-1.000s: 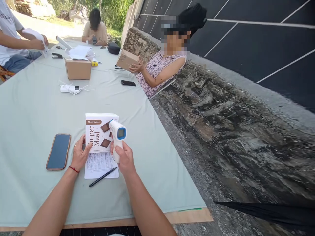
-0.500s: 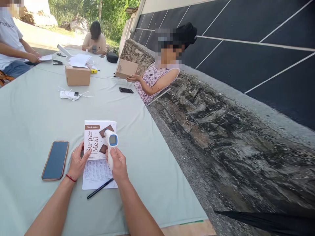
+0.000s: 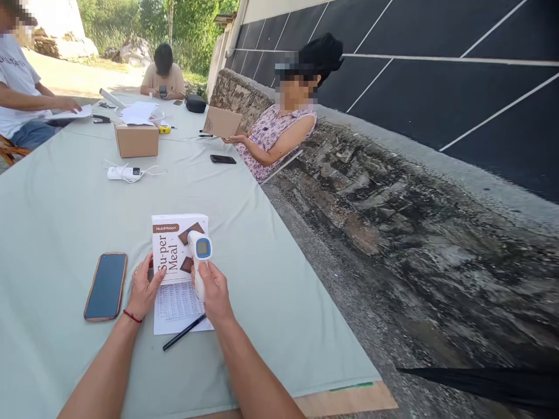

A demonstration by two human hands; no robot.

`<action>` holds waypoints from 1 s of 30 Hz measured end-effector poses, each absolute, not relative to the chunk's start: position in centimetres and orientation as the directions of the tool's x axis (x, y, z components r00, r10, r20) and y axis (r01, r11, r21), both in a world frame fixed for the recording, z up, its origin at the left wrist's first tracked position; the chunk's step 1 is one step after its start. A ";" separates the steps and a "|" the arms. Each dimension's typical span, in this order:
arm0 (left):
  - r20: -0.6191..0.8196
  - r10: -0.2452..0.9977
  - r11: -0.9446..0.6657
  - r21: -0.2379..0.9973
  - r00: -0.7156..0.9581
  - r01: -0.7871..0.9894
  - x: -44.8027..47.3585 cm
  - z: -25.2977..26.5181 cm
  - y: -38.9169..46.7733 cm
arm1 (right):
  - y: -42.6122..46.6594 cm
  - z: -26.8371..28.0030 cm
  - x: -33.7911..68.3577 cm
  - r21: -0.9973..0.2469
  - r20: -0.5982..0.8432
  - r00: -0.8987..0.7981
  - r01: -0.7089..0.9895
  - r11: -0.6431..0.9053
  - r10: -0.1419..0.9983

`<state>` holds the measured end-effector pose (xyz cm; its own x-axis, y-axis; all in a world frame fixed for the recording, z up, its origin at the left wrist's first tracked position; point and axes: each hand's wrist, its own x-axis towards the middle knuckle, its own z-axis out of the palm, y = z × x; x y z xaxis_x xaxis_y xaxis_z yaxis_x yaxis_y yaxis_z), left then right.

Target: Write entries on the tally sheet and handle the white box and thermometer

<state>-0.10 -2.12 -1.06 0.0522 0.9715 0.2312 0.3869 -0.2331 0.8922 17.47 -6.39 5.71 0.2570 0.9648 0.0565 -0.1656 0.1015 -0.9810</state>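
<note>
My left hand (image 3: 145,286) grips the lower left corner of a white box (image 3: 174,247) printed "NutriMotion Su-per Meal", thumb on its front face. In my right hand (image 3: 213,290) is a white infrared thermometer (image 3: 200,285) with a blue-rimmed screen, its handle wrapped by my fingers. The thermometer's head overlaps the right side of the box. Below the box lies a printed sheet (image 3: 174,326), partly covered by it. A black pen (image 3: 183,333) rests across the sheet's lower edge. Left of my left hand is a smartphone (image 3: 106,286) in a brown-edged case.
A cardboard box (image 3: 137,141) with papers on top stands farther up the cloth-covered table (image 3: 52,233). Nearer lies a white device with a cable (image 3: 124,173). A dark phone (image 3: 223,159) is by the right edge. Three people sit around; one on the right holds a cardboard box (image 3: 222,122).
The view has shifted slightly, so the near things sit a little farther right. My hands keep the same holds. The person at far left has moved a hand over the paper.
</note>
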 end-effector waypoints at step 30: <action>0.390 0.862 -0.299 0.907 -0.323 0.298 -1.0 -1.4 -0.9 | -11.2 -1.6 29.9 -0.742 0.050 0.539 0.583 -0.330 0.841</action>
<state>-0.96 -0.89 -1.40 -0.3235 0.8619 0.3905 0.2976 -0.2991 0.9066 29.90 -11.18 -1.63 0.5387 0.8410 0.0496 0.5831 -0.3298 -0.7425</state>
